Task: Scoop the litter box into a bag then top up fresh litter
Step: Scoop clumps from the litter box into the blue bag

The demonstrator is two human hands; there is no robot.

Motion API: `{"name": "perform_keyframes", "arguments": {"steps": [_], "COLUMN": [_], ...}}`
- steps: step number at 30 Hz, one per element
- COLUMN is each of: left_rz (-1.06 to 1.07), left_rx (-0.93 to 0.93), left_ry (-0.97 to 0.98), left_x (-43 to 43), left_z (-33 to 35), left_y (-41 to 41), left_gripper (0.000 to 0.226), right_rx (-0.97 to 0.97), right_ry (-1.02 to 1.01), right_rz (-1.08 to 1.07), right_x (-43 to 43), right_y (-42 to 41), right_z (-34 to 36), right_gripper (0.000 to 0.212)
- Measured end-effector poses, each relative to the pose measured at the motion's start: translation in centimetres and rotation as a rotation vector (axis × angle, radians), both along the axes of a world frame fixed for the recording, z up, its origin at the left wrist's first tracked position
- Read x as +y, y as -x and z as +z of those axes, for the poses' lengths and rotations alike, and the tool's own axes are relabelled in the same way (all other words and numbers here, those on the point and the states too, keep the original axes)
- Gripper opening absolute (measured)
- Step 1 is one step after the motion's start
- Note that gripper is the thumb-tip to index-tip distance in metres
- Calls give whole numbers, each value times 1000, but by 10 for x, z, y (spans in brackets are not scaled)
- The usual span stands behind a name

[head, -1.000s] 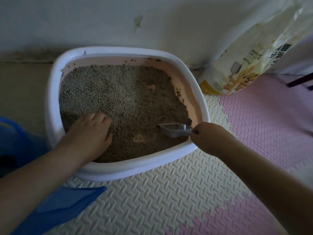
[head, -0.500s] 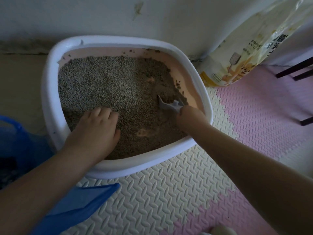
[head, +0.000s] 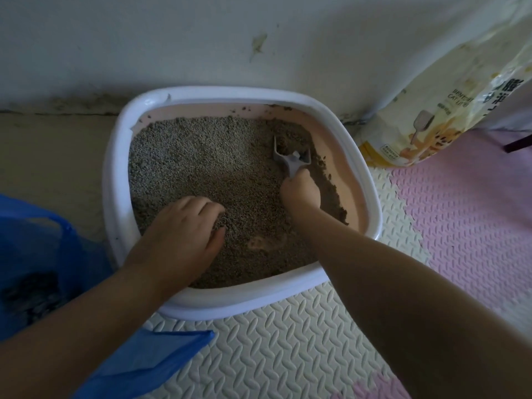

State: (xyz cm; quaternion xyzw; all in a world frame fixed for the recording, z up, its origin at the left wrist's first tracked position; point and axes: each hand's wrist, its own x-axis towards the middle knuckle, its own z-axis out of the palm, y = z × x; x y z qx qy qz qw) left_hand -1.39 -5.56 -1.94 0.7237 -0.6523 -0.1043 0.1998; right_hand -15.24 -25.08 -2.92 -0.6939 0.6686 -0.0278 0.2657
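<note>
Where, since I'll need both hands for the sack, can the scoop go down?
Bare cream mat in front of the litter box, and pink mat right of it by the litter sack. Crowded left by the blue bag.

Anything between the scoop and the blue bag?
Yes: the left hand rests on the litter roughly between the scoop, held by the right hand, and the blue bag; the litter box rim also lies between.

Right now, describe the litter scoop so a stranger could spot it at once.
Find the white-rimmed litter box against the wall. Near its far right corner, the right hand grips the scoop. It is the only pale grey plastic piece amid grainy litter.
</note>
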Motion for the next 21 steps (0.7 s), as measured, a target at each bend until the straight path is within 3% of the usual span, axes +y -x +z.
{"name": "perform_keyframes", "arguments": {"steps": [3,8,13,21], "left_rz": [26,18,19,14], "left_rx": [4,-20,-32,-49], "left_ry": [4,-13,-17,11], "left_x": [0,0,1,1], "left_z": [2,2,0,0], "left_y": [1,1,0,1], "left_gripper": [45,39,34,35], "right_rx": [-71,-179,-290,-371], "right_ry": [48,103,221,190], "right_rz": [-43,79,222,210], "right_x": [7,37,68,83], "right_y": [8,44,79,104], "right_z": [0,30,64,66], "right_gripper": [29,19,33,33]}}
